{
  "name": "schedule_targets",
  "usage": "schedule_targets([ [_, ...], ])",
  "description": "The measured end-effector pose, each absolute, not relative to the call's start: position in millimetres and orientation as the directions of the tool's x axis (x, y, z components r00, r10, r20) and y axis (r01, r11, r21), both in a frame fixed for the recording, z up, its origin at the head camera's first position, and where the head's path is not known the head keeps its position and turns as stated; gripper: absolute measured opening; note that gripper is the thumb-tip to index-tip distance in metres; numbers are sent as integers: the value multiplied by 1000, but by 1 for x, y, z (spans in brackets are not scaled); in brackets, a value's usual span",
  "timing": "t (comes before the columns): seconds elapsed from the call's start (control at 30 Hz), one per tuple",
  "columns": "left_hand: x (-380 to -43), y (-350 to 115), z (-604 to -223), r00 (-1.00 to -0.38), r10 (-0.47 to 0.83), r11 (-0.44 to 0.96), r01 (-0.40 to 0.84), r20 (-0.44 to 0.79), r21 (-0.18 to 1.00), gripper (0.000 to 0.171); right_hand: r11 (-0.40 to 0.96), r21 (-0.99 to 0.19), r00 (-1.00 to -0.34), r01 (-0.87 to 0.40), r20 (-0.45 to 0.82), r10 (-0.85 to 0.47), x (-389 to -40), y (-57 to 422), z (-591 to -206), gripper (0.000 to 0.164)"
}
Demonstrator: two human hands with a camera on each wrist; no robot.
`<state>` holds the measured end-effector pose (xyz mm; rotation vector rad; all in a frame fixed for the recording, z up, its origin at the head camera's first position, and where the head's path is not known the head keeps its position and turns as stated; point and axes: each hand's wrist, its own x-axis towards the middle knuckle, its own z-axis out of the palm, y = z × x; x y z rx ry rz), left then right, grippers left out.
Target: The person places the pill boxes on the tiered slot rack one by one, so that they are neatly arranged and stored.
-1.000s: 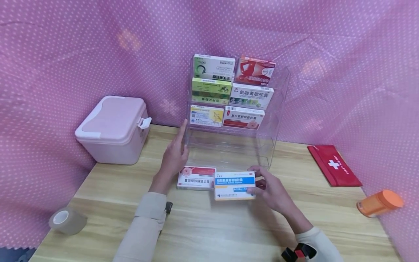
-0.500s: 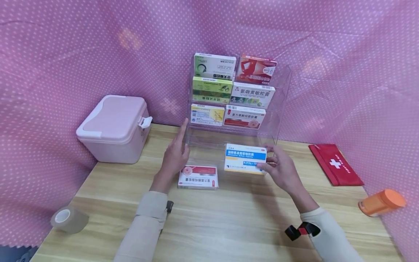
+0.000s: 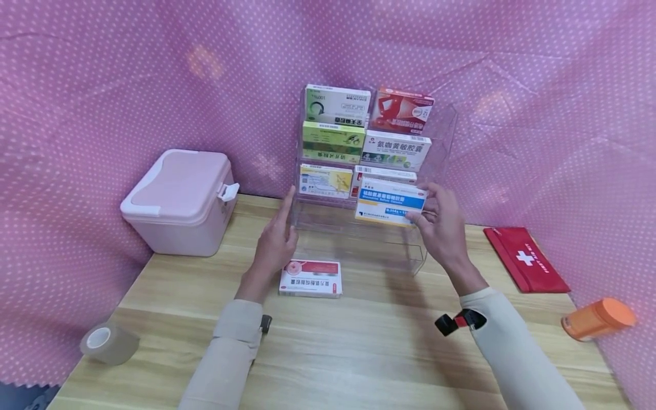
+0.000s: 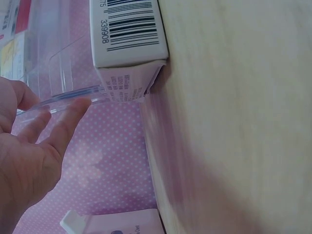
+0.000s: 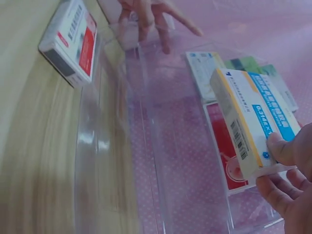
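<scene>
My right hand [image 3: 445,228] pinches a white, blue and yellow medicine box [image 3: 389,199] by its right end, thumb in front. That box is held up before the clear acrylic display rack [image 3: 359,230], covering most of a red and white box [image 5: 226,151] on the rack's third tier. With fingers extended, my left hand [image 3: 275,242] touches the rack's left side edge, as the left wrist view also shows. Another red and white medicine box [image 3: 310,278] lies on the table at the rack's front left.
Several medicine boxes fill the upper tiers, among them a green box [image 3: 333,142] and a red box [image 3: 402,111]. A pink lidded case [image 3: 176,205] stands left, a tape roll [image 3: 109,343] nearer. On the right lie a red first aid pouch [image 3: 527,259] and an orange bottle [image 3: 597,319].
My right hand has lifted the blue and white medicine box from beside the box on the table, up to the rack's third tier. The left hand has stayed at the rack's side.
</scene>
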<state>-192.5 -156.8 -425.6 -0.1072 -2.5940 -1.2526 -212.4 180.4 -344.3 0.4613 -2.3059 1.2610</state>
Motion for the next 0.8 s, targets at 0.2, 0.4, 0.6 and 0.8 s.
schedule_targets([
  [0.2, -193, -160, -429, -963, -45, 625, 181, 266, 760, 101, 570, -620, -786, -540, 614, -77, -231, 164, -353, 54],
  [0.4, -195, -160, -430, -955, -33, 634, 207, 294, 745, 102, 613, -570, -785, -547, 604, -139, -236, 154, -372, 52],
  [0.6, -196, -159, -431, -947, -29, 652, 226, 321, 724, 99, 701, -470, -774, -537, 604, -188, -234, 143, -387, 44],
  [0.8, -195, -157, -429, -952, -40, 652, 206, 304, 729, 99, 715, -445, -772, -539, 600, -208, -233, 118, -392, 40],
])
